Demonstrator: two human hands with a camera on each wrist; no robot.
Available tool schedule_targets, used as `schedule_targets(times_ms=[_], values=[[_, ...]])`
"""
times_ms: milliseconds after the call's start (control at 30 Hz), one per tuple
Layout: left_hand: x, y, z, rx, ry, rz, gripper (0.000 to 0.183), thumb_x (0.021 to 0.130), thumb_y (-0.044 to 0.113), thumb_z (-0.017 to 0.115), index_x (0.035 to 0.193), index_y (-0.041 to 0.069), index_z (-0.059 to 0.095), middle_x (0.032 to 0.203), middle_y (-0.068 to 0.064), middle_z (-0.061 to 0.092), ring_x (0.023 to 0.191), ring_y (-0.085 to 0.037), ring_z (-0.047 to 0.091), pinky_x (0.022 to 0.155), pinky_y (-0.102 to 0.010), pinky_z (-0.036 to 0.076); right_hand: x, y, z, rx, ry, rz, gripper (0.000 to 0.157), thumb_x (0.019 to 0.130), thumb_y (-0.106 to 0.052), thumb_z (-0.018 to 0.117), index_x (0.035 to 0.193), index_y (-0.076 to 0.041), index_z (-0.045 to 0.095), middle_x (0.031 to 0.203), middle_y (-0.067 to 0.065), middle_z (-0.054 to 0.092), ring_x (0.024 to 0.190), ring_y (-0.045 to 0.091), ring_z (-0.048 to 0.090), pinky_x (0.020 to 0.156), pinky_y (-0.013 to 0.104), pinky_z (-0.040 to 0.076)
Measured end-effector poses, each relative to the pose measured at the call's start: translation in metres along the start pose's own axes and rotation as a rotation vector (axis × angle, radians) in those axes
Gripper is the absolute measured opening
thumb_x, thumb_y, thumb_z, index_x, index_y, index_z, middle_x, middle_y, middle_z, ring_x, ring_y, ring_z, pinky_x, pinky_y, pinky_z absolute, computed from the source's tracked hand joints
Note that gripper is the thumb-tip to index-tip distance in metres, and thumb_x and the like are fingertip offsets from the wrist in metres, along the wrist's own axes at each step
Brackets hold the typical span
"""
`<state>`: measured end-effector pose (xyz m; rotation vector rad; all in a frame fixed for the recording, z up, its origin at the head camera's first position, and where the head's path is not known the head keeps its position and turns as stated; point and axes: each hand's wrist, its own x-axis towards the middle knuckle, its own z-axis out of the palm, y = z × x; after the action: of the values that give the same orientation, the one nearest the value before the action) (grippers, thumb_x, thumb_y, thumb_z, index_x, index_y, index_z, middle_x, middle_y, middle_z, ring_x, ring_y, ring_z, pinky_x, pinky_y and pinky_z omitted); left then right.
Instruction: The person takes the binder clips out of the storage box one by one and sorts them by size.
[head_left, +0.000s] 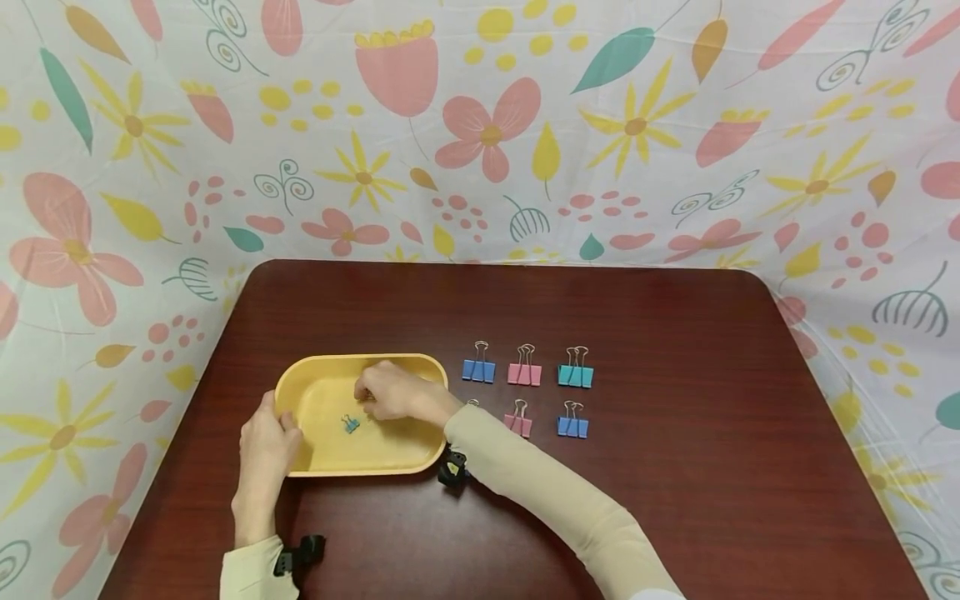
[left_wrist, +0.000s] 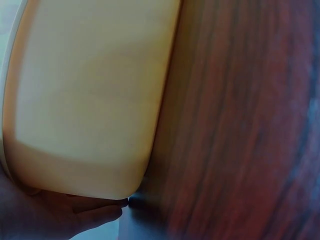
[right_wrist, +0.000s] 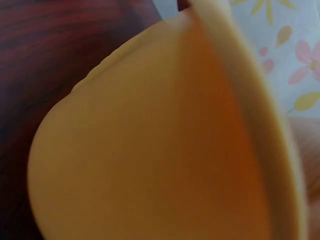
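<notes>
A shallow yellow tray [head_left: 318,408] with rounded ends lies on the left half of the table. My left hand [head_left: 266,442] grips its left end; in the left wrist view, fingers [left_wrist: 100,217] lie along the outside of that end. Over the far right rim, my right hand [head_left: 393,392] reaches into the tray, fingers bent down toward its floor. Whether these fingers hold anything, I cannot tell. A small teal binder clip [head_left: 350,424] lies on the tray floor just left of them. The tray's wall [right_wrist: 135,145] fills most of the right wrist view.
Right of the tray, larger binder clips stand in two rows: blue [head_left: 478,372], pink [head_left: 524,374] and teal [head_left: 575,377] behind, pink [head_left: 517,426] and blue [head_left: 572,427] in front. My right sleeve [head_left: 555,504] hides most of another front clip. Patterned cloth [head_left: 487,192] hangs behind the table.
</notes>
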<state>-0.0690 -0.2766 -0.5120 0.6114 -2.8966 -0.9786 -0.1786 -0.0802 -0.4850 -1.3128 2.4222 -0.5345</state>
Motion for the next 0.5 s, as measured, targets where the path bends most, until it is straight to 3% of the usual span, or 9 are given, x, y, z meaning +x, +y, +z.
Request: schedule_targets(times_ms=[133,500], values=[[-0.0008,0.0005,0.0000,-0.006,0.011,0.007,0.045,0.101,0.008,0.041,0.144,-0.007,0.041,0.125,-0.038,0.059,0.113,-0.056,0.056,0.092,-0.065,0.044,-0.0029,0.0028,0.0030,0.027,0.044,0.026,0.022,0.087,0.003,0.066,0.096,-0.010,0.082,0.098,-0.002,0.078,0.080,0.005,0.065,0.073,0.012,0.048],[-0.0023,0.0019,-0.0004,-0.002,0.006,0.003,0.043,0.102,0.008,0.040,0.142,-0.008,0.042,0.125,-0.041,0.058,0.113,-0.059,0.055,0.091,-0.066,0.043,-0.0082,0.0069,0.0051,0.077,0.095,0.037,0.028,0.078,0.009,0.064,0.075,-0.012,0.081,0.080,-0.005,0.076,0.062,0.000,0.051,0.058,0.010,0.040]])
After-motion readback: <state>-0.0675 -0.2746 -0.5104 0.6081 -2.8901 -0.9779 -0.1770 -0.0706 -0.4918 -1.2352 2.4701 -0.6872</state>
